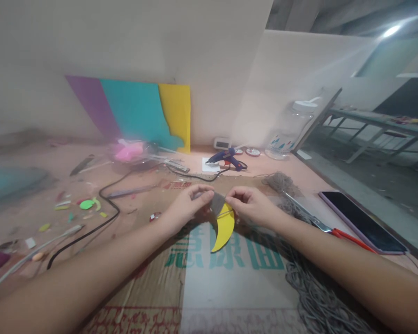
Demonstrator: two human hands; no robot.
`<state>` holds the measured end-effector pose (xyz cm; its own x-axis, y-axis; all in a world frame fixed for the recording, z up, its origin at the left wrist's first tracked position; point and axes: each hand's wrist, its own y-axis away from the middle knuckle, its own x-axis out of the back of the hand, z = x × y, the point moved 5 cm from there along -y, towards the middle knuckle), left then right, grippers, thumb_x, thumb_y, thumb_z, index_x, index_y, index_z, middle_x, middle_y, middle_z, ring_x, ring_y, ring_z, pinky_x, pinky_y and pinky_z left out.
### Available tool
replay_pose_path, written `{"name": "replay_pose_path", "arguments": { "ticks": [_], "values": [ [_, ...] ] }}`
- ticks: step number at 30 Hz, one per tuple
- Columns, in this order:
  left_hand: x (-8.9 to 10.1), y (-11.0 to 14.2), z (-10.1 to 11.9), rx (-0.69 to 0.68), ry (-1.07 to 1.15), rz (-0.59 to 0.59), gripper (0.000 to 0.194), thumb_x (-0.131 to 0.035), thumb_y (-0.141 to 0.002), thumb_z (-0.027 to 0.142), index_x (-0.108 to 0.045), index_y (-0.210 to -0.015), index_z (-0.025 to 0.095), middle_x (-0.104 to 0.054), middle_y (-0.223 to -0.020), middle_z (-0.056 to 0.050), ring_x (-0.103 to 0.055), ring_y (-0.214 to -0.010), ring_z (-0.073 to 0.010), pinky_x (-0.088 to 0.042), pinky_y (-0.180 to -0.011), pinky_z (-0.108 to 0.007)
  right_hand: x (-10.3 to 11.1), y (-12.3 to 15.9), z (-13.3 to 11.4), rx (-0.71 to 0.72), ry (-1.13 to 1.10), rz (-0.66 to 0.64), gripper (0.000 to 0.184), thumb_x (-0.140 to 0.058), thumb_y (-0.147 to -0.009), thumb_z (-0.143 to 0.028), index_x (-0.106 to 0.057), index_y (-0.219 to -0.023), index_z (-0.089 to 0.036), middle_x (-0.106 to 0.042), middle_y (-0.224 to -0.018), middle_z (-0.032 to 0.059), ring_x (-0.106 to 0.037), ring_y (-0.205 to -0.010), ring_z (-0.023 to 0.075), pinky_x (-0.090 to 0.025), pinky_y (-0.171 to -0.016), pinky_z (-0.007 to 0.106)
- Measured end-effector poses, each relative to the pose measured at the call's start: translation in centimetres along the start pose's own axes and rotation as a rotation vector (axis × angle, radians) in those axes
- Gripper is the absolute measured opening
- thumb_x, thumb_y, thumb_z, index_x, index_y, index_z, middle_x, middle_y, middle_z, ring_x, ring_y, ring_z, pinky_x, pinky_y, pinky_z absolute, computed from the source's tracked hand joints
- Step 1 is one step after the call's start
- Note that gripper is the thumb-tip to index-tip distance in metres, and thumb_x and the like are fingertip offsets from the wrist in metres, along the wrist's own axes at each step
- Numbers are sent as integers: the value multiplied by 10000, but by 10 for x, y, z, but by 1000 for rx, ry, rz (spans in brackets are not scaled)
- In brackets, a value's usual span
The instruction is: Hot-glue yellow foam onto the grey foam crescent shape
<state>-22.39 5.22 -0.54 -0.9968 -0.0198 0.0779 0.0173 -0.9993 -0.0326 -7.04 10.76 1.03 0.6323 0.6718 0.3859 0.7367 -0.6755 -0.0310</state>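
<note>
Between my hands is a yellow crescent-shaped cutout (225,230), its pointed tip hanging downward. Grey yarn (217,203) is wound closely around its upper part, and a loose strand crosses the yellow below the winding. My left hand (194,204) grips the wrapped upper end between thumb and fingers. At the right edge of the crescent, the fingers of my right hand (247,202) are pinched together on the yarn; the exact grip is partly hidden. A long tangle of grey yarn (316,297) lies under and beside my right forearm.
Red-handled scissors (348,236) rest on the yarn beside a phone (362,220). Behind my hands are a blue glue gun (226,158) and a clear bottle (289,132). Coloured sheets (135,109) lean on the wall. A black cable (113,215) and scraps lie left. Printed cardboard (153,287) lies below.
</note>
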Motion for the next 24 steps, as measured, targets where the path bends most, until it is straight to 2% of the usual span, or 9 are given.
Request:
{"name": "replay_pose_path", "arguments": {
  "ticks": [2,5,8,10,14,17,19,22,24],
  "values": [
    [-5,0,-4,75,63,-61,453,-624,-743,556,-606,-878,124,-594,-618,0,-538,-519,-110,-419,-505,-218,2,0,1,8,-31,40,240,-545,-873,-386,-566,-761,-174,-562,-594,-32,-517,-506,103,-405,-486,208],
    [-6,1,-4,96,61,-48,430,-660,-708,554,-579,-725,132,-565,-579,11,-513,-496,-92,-399,-493,-206,2,1,1,-12,-86,57,295,-558,-862,-448,-561,-759,-172,-545,-585,-38,-499,-492,95,-390,-471,204],
    [-5,2,-4,109,88,-29,420,-688,-689,537,-566,-705,136,-563,-591,13,-517,-510,-88,-402,-502,-201,-2,1,1,-75,-163,-11,329,-623,-803,-489,-578,-785,-164,-557,-566,-32,-500,-472,96,-383,-460,211],
    [-6,3,-6,136,146,-64,426,-690,-685,542,-567,-727,137,-564,-599,13,-522,-513,-90,-411,-507,-202,-6,1,0,-112,-230,-45,360,-670,-745,-508,-580,-784,-162,-583,-577,-19,-512,-471,102,-396,-468,225],
    [-7,2,-8,150,205,-125,447,-669,-701,564,-579,-790,135,-580,-608,5,-541,-513,-98,-434,-508,-210,-6,1,-2,-118,-274,-24,375,-678,-718,-521,-578,-764,-163,-586,-574,-17,-513,-469,106,-413,-480,238],
    [-3,0,-5,100,182,-68,419,-681,-711,520,-576,-845,137,-600,-647,2,-550,-528,-98,-445,-504,-207,0,-1,-2,-99,-143,0,318,-618,-790,-476,-589,-780,-160,-573,-577,-19,-523,-491,109,-415,-494,234],
    [-1,-2,-4,84,154,-14,376,-688,-717,467,-565,-860,141,-609,-673,4,-550,-536,-93,-441,-496,-197,8,-2,-8,-59,-16,-11,283,-563,-842,-437,-609,-865,-159,-593,-637,-8,-546,-535,118,-435,-521,241],
    [1,-3,-6,76,63,19,312,-641,-751,438,-557,-815,145,-590,-616,17,-536,-509,-95,-412,-466,-189,23,-2,-30,25,214,-23,269,-523,-877,-364,-610,-1043,-172,-647,-805,24,-595,-652,141,-463,-586,254],
    [1,-4,-7,59,6,15,306,-597,-777,449,-552,-780,147,-572,-570,23,-524,-489,-100,-401,-461,-196,30,2,-48,49,413,-41,245,-525,-878,-320,-630,-1053,-184,-669,-843,30,-606,-691,151,-455,-622,259]
  ]
}}
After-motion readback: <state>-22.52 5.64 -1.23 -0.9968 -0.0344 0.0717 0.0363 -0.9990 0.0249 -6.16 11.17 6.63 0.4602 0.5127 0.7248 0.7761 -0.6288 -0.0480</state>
